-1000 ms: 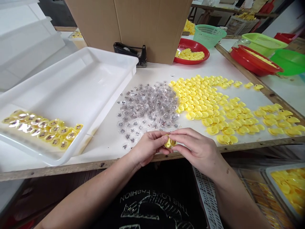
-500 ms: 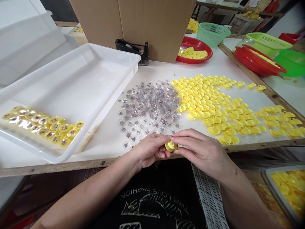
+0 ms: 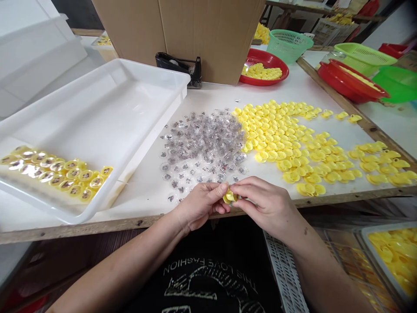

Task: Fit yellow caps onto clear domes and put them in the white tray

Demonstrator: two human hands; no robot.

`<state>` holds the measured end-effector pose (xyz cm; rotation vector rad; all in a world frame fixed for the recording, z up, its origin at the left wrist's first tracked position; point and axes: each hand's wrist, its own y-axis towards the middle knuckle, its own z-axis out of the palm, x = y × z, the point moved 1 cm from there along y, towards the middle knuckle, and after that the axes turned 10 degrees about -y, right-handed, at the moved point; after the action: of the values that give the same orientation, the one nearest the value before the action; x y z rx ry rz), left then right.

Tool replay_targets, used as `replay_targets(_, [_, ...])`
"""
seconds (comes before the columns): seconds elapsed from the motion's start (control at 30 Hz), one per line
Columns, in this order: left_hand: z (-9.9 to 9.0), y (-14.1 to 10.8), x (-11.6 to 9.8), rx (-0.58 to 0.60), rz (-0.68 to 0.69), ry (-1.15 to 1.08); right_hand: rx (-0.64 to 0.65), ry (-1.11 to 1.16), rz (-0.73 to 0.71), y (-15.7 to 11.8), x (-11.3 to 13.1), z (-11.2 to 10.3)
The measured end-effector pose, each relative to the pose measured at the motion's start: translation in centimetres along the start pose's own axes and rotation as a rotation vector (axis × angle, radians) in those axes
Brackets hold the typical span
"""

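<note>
Both hands together on one small yellow piece (image 3: 230,197), on the person's side of the pile of clear discs (image 3: 205,138)

From where I stand, the left hand (image 3: 202,202) pinches the piece from one side and the right hand (image 3: 267,201) from the other, so it sits between the fingertips with neither hand nearer; the white tray (image 3: 110,102) lies left of the pile, the loose yellow pieces (image 3: 272,132) right of it, but fingers cover the held piece's edges, so I can't make out its long axis or whether a disc rests against it
</note>
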<state>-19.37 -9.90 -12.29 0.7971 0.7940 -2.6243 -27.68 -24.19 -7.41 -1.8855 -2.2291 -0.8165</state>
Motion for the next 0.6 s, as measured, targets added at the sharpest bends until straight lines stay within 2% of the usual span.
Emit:
replay_targets(0.1, [0.0, -0.3, -0.2, 0.013, 0.088, 0.133, -0.023, -0.013, 0.003, -0.2, 0.2, 0.8])
replay_targets(0.2, [0.2, -0.7, -0.7, 0.025, 0.214, 0.425, -0.086, -0.032, 0.043, -0.4, 0.3, 1.7])
replay_targets(0.3, [0.2, -1.1, -1.3, -0.024, 0.264, 0.651, -0.149, -0.012, 0.081, -0.5, 0.3, 2.1])
replay_targets(0.4, [0.2, -1.4, -1.6, -0.086, 0.313, 0.725, -0.167, 0.105, 0.146, -0.6, -0.1, 2.0])
replay_targets(0.6, [0.2, -1.9, -2.0, -0.129, 0.485, 0.973, -0.021, 0.460, 0.352, -0.8, -1.0, 2.4])
